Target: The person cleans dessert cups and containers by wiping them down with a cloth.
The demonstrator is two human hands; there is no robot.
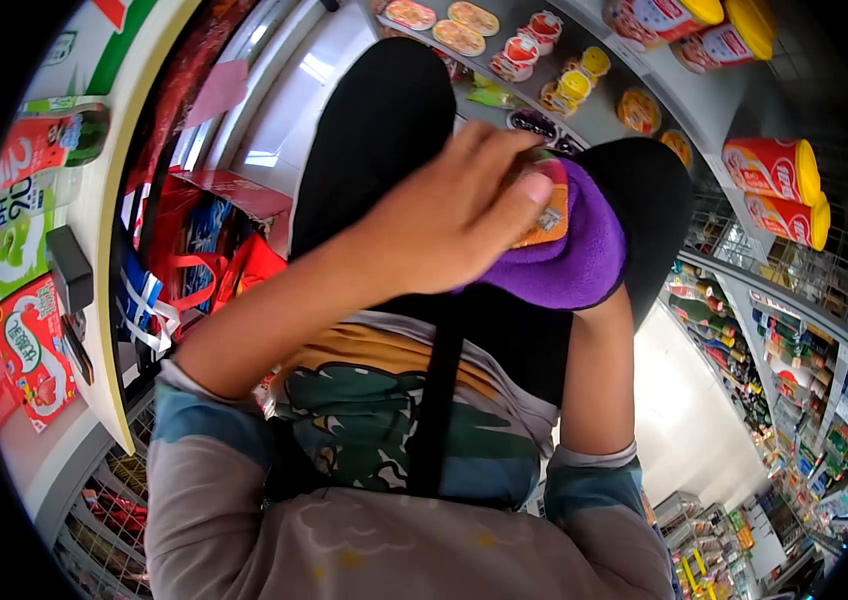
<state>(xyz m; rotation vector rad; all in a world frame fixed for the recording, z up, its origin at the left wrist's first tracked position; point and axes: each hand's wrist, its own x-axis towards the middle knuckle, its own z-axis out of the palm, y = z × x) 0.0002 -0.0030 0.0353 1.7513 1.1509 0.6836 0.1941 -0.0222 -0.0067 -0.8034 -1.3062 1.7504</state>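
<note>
Gripping an orange-labelled package (550, 218) in the left hand (449, 220), with thumb over the near side, against a purple cloth (596, 240). Impossible to tell the state of the right hand, hidden by the cloth. Probably light and fairly firm, slick against soft, yielding fabric; best taken by opposite edges. Flanked, around the cloth, by black-clad knees (379, 110); farther right of it, shelved with yellow-lidded canisters (766, 168).
</note>
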